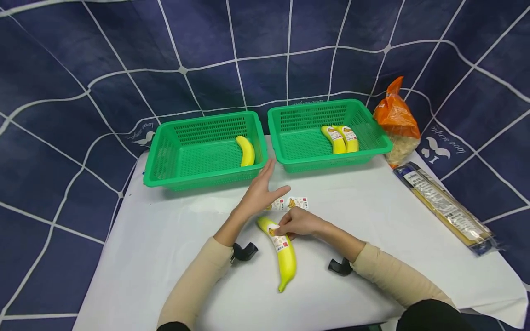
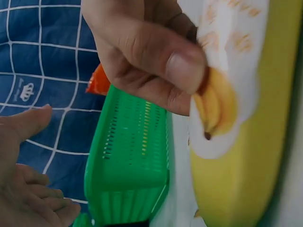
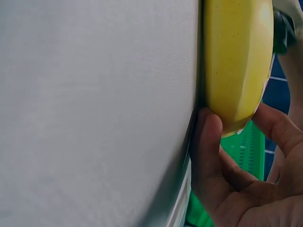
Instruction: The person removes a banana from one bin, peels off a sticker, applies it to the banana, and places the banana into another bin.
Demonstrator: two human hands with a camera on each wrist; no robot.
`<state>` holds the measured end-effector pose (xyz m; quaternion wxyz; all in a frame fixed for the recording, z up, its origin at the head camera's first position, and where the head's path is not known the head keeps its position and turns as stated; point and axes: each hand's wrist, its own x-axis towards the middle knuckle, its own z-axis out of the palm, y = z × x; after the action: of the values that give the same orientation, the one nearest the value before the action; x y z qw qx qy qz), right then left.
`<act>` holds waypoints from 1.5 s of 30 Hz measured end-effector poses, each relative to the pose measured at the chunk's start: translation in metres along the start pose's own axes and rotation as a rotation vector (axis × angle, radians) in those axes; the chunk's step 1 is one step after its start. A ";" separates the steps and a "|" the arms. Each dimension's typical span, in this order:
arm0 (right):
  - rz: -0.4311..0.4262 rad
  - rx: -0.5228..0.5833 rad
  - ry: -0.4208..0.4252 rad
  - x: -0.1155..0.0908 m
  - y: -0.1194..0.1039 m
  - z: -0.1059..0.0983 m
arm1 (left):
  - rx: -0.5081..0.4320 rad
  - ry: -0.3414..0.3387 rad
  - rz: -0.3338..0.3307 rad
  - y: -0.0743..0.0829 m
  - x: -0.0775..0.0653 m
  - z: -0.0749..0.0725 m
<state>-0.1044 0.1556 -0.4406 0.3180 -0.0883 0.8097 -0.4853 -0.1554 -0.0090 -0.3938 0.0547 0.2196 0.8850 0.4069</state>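
A yellow banana (image 1: pixel 287 264) lies on the white table, and a white label (image 1: pixel 279 242) printed with bananas runs along its upper side. My right hand (image 1: pixel 301 222) grips it near the far end. In the left wrist view the thumb (image 2: pixel 184 71) presses on the label. The right wrist view has fingers (image 3: pixel 208 130) on both sides of the banana (image 3: pixel 239 56). My left hand (image 1: pixel 257 195) hovers just beyond the banana, fingers straight and thumb spread, holding nothing. Partly behind it lies a strip of labels (image 1: pixel 299 202).
At the back left stands a green basket (image 1: pixel 198 177) with one unlabelled banana (image 1: pixel 246 151). Beside it, another green basket (image 1: pixel 331 162) contains two labelled bananas (image 1: pixel 351 140). On the right are an orange-topped bag (image 1: pixel 397 122) and a long flat packet (image 1: pixel 445 204).
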 end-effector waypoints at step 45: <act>0.024 -0.103 0.022 -0.022 0.003 -0.043 | -0.155 0.185 -0.112 -0.023 0.105 0.042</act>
<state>-0.1121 0.1989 -0.4197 0.3097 -0.0895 0.8380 -0.4402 -0.2458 0.0531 -0.4301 0.0121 0.1266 0.8631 0.4888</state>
